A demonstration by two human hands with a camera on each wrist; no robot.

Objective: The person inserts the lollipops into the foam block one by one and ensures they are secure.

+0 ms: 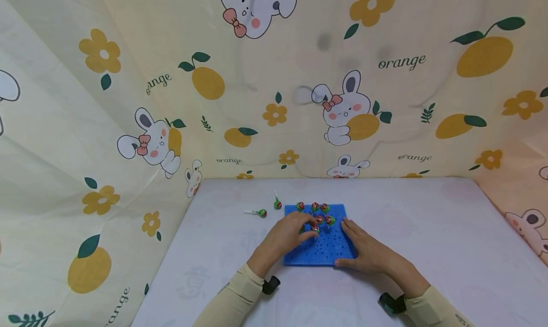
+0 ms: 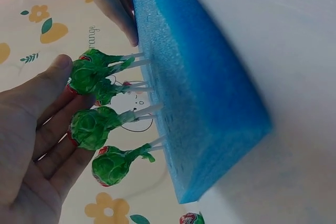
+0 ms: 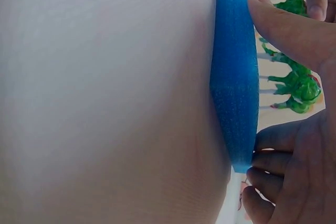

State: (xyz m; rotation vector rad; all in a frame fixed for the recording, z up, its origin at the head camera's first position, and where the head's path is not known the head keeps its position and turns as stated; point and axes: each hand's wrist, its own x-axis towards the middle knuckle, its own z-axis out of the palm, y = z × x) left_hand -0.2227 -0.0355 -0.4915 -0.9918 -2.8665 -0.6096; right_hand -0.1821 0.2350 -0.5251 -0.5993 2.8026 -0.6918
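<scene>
A blue foam board point(image 1: 299, 258) dotted with small holes lies on the table. Several lollipops point(image 1: 329, 220) in green and red wrappers stand in it, heads up, sticks in the foam. My left hand point(image 1: 286, 235) is over the board's left part, its thumb and fingers pinching the head of one lollipop point(image 2: 88, 77); the left wrist view shows white sticks reaching the foam. On the board's right side rests my right hand point(image 1: 372, 253), spread, fingertips at the right edge and thumb point(image 3: 278, 24) at the near edge.
Two loose lollipops lie on the table left of the board, one point(image 1: 278, 204) near its far corner and another point(image 1: 259, 213) farther left. A white cloth point(image 1: 428, 232) covers the table. Behind it hangs a printed curtain point(image 1: 274, 80) with rabbits and oranges.
</scene>
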